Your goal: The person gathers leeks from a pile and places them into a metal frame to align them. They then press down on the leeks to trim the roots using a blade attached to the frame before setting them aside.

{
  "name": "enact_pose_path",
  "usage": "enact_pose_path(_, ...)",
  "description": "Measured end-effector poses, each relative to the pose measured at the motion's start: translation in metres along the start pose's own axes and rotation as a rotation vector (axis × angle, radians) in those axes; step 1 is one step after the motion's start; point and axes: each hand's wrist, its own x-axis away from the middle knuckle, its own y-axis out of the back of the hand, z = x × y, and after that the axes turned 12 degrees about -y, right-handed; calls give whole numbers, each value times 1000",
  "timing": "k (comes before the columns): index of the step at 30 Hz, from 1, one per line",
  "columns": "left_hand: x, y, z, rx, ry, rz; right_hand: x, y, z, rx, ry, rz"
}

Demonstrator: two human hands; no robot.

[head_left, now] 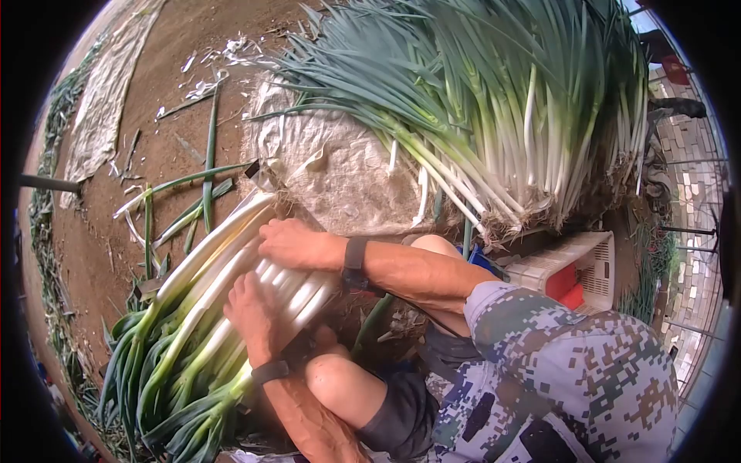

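Observation:
A thick bundle of green onions [204, 309] lies in front of me, white stalks toward the upper right and green leaves toward the lower left. My right hand [292, 244], with a dark band on its wrist, has its fingers curled over the white stalks near the root end. Lower down the same bundle, my left hand [253, 315] has its bent fingers round the stalks, and its wrist also wears a dark band. The two hands are close together but apart. The palms and some fingertips are hidden.
A large pile of green onions [525, 108] lies at the upper right, roots toward me, beside a pale woven sheet [340, 181]. Loose leaves [210, 154] lie on the brown soil [93, 247]. A white plastic crate [602, 262] with something red inside stands by my right side.

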Motion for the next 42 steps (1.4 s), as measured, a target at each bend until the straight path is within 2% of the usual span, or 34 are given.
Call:
enact_pose_path(1,-3,5,-2,3,13,38,1,5,-3,-121,-11,53)
enact_pose_path(3,-3,3,-4,-23,10,13,28,52,-10,-320,107,-104)
enact_pose_path(5,2,-6,3,-26,-33,-37,52,89,-40,-398,79,-343)
enact_pose_path(8,0,-9,14,-11,-76,-68,107,126,-132,-695,-249,-460)
enact_pose_path(9,0,-8,13,-4,-80,-72,126,119,-177,-588,-391,-595)
enact_pose_path(10,-3,-17,26,7,-105,-121,140,96,-222,-382,-578,-601)
enact_pose_path(11,-2,-20,30,21,-120,-156,169,85,-258,-215,-770,-521)
enact_pose_path(13,-2,-26,39,47,-141,-221,215,58,-317,-112,-1073,-311)
enact_pose_path(16,-3,-26,38,38,-162,-275,248,27,-312,79,-1202,-310)
enact_pose_path(20,2,-12,23,141,-112,-389,249,-24,-308,182,-1149,-435)
enact_pose_path(22,5,-6,15,260,-50,-449,251,-30,-309,232,-1125,-410)
enact_pose_path(26,16,11,4,165,-8,-550,241,-37,-312,290,-1173,-373)
enact_pose_path(32,38,61,-47,257,-32,-687,268,-60,-307,255,-1019,-434)
enact_pose_path(34,49,87,-92,344,-34,-753,270,-63,-306,220,-1011,-440)
enact_pose_path(37,61,92,-122,173,-197,-770,256,-66,-310,172,-1146,-442)
enact_pose_path(40,57,62,-132,268,-287,-768,250,-72,-326,210,-1154,-435)
enact_pose_path(42,56,46,-136,318,-332,-769,251,-53,-321,114,-1202,-306)
